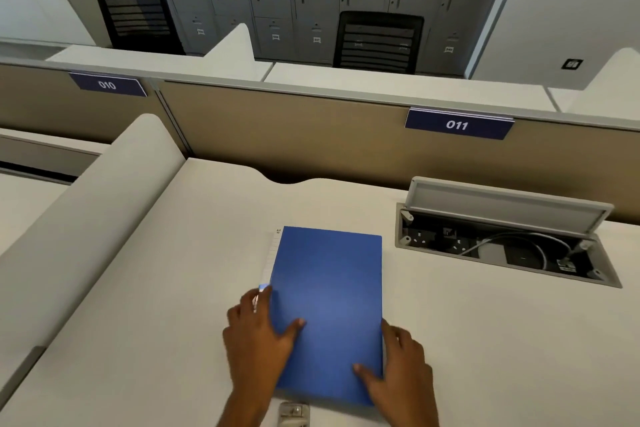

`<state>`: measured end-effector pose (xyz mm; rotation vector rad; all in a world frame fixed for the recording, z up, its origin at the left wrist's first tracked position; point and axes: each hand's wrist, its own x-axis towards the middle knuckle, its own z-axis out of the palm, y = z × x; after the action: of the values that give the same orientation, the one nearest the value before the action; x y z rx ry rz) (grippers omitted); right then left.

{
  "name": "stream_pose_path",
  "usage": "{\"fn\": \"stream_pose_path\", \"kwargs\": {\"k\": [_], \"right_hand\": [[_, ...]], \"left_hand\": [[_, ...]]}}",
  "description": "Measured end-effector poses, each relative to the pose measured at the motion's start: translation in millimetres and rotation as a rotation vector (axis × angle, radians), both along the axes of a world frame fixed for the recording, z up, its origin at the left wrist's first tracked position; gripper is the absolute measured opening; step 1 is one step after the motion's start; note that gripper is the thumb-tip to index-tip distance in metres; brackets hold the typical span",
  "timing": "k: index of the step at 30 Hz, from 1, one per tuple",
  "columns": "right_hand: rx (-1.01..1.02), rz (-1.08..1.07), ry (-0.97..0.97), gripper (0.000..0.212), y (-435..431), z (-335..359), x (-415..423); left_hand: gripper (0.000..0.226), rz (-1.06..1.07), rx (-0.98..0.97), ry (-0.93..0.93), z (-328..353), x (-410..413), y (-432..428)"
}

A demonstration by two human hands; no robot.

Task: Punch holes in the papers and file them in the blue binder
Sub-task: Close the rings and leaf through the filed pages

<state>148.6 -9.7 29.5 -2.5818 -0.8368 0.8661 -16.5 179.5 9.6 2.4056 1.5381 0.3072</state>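
**Blue binder** [329, 305] ×1: shut, flat on surface [485, 340], centre-front.
**White strip** [274, 253] ×1: along binder's left edge; papers or spine label, can't tell.
**Left hand** [258, 333] ×1: thumb on cover, fingers curled round spine edge, prob. steadying.
**Right hand** [398, 364] ×1: thumb on top, fingers hooked on free edge, prob. to open cover.
**Hole punch** [293, 412] ×1: just below binder, part out of frame.
**Cable box** [502, 204] ×1: lid up, well apart.
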Motion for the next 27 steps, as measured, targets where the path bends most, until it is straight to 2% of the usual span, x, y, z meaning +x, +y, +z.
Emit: {"fn": "stream_pose_path", "kwargs": {"k": [2,4,6,7,9,14,19,27], "right_hand": [[-0.151,0.114,0.030,0.143,0,-3,-9],[-0.247,0.130,0.088,0.152,2,-14,-17],[-0.227,0.186,-0.039,0.141,13,-26,-25],[-0.226,0.232,-0.013,0.135,18,-32,-27],[-0.173,0.279,-0.095,0.122,33,-50,-35],[-0.145,0.271,-0.270,0.117,86,-49,-30],[-0.119,0.251,-0.251,0.105,134,-28,-11],[-0.073,0.240,-0.310,0.103,175,-30,21]], "left_hand": [[0.102,-0.029,-0.091,-0.045,-19,-32,5],[0.102,-0.105,-0.101,-0.099,-36,-51,7],[0.096,-0.155,-0.055,-0.095,-46,-57,13],[0.094,-0.162,-0.046,-0.083,-47,-55,16],[0.093,-0.165,-0.053,-0.050,-48,-49,24],[0.097,-0.082,-0.098,-0.021,-44,-31,60],[0.095,-0.075,-0.093,0.006,-40,-13,107],[0.092,-0.118,-0.102,0.009,-32,29,152]]}}
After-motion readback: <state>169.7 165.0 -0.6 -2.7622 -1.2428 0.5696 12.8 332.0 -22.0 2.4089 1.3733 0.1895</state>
